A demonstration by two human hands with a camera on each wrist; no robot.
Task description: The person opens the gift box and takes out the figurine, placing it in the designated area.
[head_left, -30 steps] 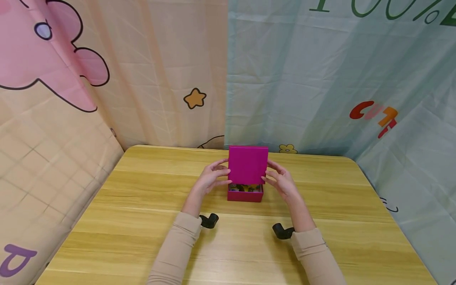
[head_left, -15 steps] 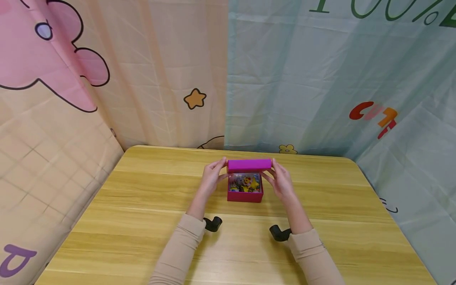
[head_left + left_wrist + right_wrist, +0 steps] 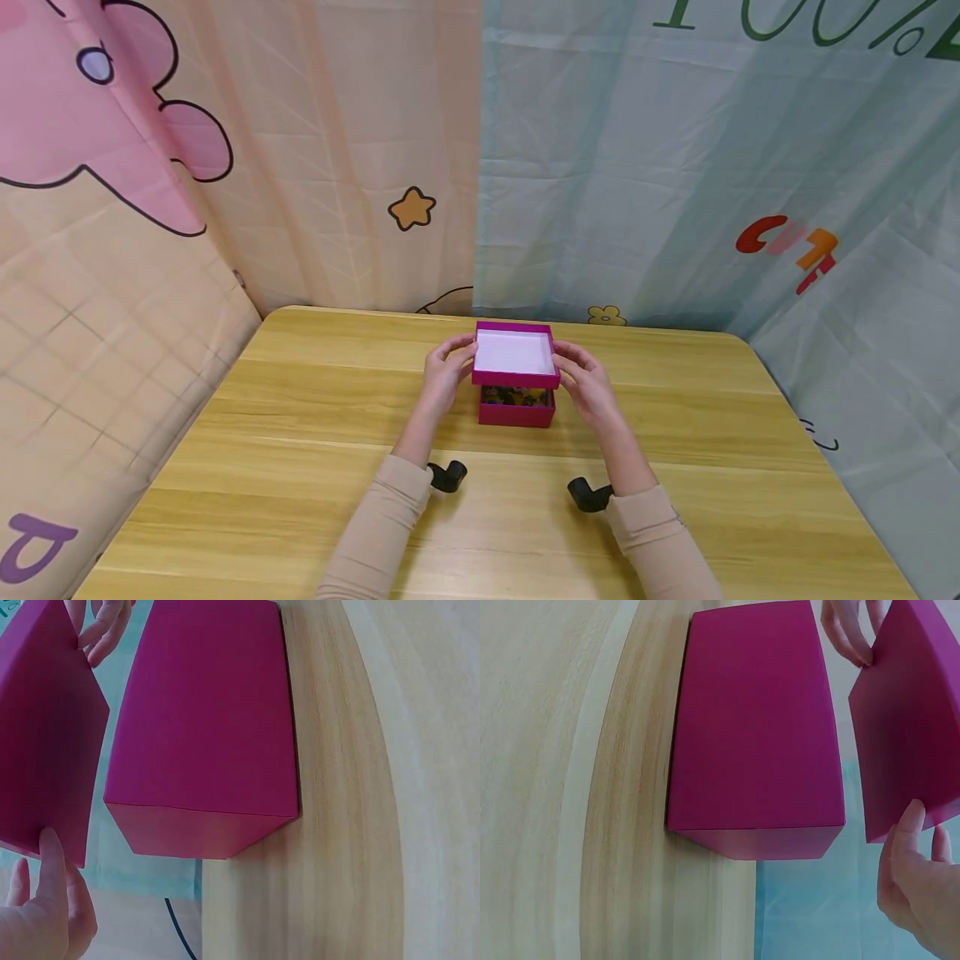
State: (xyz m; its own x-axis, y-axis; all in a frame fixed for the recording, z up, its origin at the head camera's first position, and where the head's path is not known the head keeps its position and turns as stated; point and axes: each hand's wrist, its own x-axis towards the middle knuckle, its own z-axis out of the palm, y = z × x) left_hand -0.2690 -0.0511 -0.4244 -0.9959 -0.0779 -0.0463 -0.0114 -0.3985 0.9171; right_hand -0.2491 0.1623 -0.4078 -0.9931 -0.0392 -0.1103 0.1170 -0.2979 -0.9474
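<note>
A magenta box lid (image 3: 516, 353) hangs over the back of the magenta box (image 3: 516, 415), its white inside facing up toward the head view. My left hand (image 3: 444, 372) grips the lid's left edge, and my right hand (image 3: 588, 379) grips its right edge. Both wrist views show a gap between the lid (image 3: 52, 742) and the box (image 3: 206, 712). Small colourful toys, some yellow, lie in the box, partly hidden behind the lid. In the right wrist view the fingers (image 3: 909, 832) of my right hand pinch the lid's lower edge.
The box stands on a wooden table (image 3: 330, 383), toward its back edge. Printed curtains (image 3: 360, 150) hang behind the table and along its sides. A black camera mount (image 3: 448, 477) sticks out from each wrist.
The lid has been turned over between both hands. Its magenta top faced me, then its side edge, and now its white inside shows. The box has stayed in place.
</note>
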